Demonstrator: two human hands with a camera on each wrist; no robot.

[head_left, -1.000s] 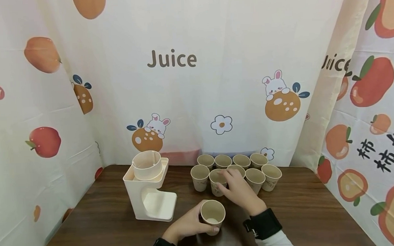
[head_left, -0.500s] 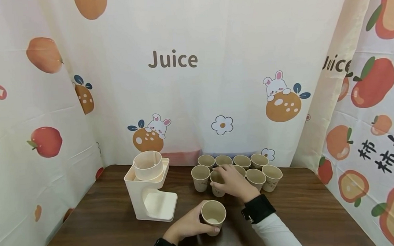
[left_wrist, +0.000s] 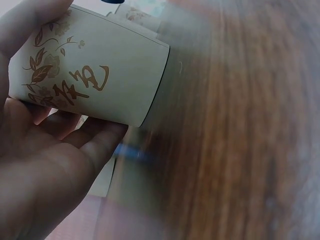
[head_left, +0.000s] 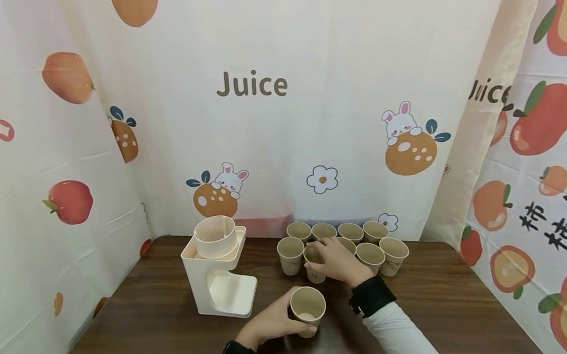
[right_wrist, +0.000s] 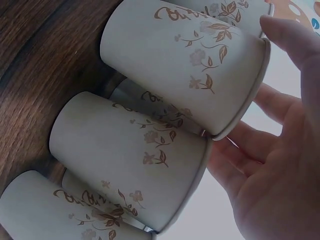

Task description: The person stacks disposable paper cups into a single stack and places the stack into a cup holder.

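My left hand grips an upright beige paper cup near the front of the table, thumb on its near side. In the left wrist view, that cup shows brown flowers and lettering, with fingers curled beneath it. Farther back, my right hand holds a front-row paper cup near its rim. The right wrist view has the thumb on one side of this cup's rim and the fingers on the far side. Both cups in hand stand mouth up; the one at the left looks hollow inside.
Several matching paper cups stand close together in rows around the right hand. A cream-white machine with a round container on top and a flat base stands at the left of the brown wooden table. A printed curtain hangs behind.
My right hand has come down and left from above the cups onto the front-row cup and taken hold near its rim. The left hand stays around its cup.
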